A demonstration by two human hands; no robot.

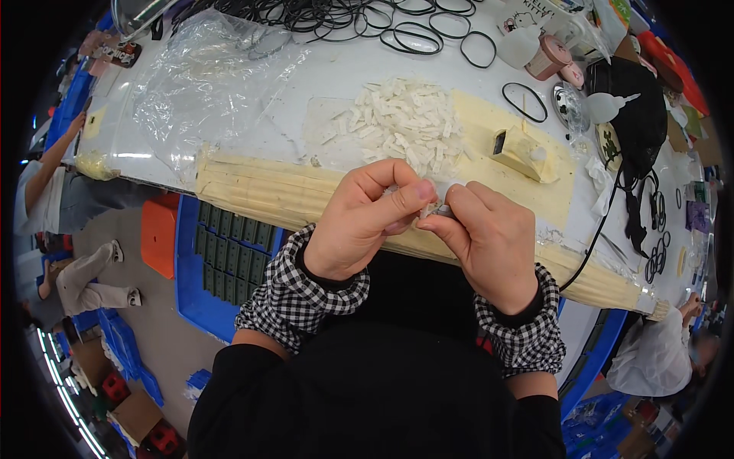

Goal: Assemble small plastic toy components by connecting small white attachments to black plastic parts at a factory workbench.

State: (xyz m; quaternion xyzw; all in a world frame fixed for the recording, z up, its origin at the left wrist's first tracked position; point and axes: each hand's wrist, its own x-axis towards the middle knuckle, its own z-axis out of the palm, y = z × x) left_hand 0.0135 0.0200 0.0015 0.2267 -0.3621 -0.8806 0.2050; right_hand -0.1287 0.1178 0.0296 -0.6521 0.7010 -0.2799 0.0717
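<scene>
I had my left hand (367,218) and right hand (489,243) pinched narrow on a small whitish piece (430,209), over the padded table edge (264,186). White strip pile (405,118) sat just beyond, tight forward; taped yellow block (526,155) stood apart, leaving a gap right.

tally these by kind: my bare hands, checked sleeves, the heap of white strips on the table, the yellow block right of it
Bare hands, left hand and right hand: 2
Checked sleeves: 2
Heap of white strips: 1
Yellow block: 1
Total: 6
</scene>
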